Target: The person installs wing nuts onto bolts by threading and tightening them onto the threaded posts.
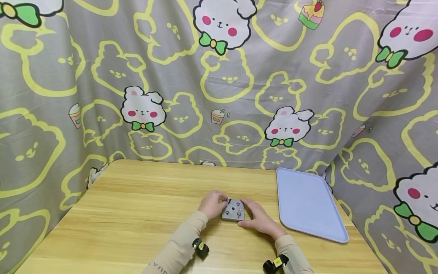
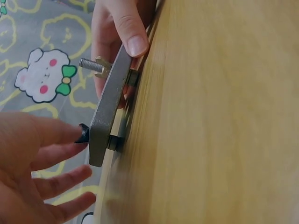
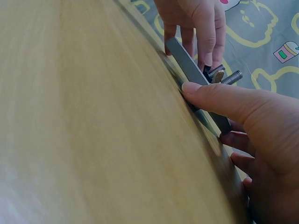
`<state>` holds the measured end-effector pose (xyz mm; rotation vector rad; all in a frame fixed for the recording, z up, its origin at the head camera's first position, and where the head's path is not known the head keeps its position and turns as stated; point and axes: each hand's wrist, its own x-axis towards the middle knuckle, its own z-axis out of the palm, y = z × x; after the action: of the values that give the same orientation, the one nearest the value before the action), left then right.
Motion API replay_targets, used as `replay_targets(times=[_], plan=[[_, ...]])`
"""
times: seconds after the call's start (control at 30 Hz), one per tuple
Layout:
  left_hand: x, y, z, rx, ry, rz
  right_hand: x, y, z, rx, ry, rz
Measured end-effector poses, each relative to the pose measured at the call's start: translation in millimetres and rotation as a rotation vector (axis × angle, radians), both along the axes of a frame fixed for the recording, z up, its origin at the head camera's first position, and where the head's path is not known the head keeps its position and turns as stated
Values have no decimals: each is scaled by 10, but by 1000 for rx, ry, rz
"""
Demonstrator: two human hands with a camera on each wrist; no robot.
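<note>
A grey metal plate [image 1: 234, 217] with several round holes lies in front of me on the table, raised on short dark feet [image 2: 113, 142]. Near its front right corner, a brass wing nut [image 2: 102, 66] sits on a threaded bolt [image 3: 232, 78]. A black wing nut [image 2: 83, 134] is at the plate's far left part, by another bolt. My left hand [image 1: 212, 205] pinches this black nut between thumb and fingers. My right hand [image 1: 259, 219] grips the plate's right side, thumb on the near edge and fingers around the far side, partly hidden.
A light blue tray [image 1: 308, 205] lies on the right side of the wooden table [image 1: 137, 213]. Behind the table hangs a grey patterned curtain [image 1: 236, 114], which also covers both sides. Each wrist wears a small black camera [image 1: 201, 248].
</note>
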<state>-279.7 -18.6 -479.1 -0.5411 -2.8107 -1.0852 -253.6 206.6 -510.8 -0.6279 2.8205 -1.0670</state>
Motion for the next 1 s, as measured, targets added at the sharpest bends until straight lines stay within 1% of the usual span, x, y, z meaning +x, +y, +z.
replay_targets(times=[0.07,0.17,0.27,0.37,0.47,0.57,0.7,0.77,0.87,1.0], plan=[[-7,-3,-13,-9,22,50,-1,-2,0,2,0,-1],[3,-9,2,-30,44,117,-2,-4,3,2,-3,-4],[16,-10,25,-46,43,143,1,-7,10,-2,-10,-9],[26,-3,41,-41,23,133,4,-9,16,-8,-16,-11],[30,3,49,-15,1,111,7,-12,21,-10,-17,-11],[30,4,56,-1,-10,71,10,-13,24,-10,-17,-11],[31,-3,62,-22,-5,5,11,-13,23,-8,-17,-14],[30,-5,54,-30,-2,-15,9,-12,19,-9,-17,-14],[23,-3,30,-32,7,-10,8,-9,16,-10,-15,-14],[4,3,-5,-43,43,54,8,-4,13,-2,0,1]])
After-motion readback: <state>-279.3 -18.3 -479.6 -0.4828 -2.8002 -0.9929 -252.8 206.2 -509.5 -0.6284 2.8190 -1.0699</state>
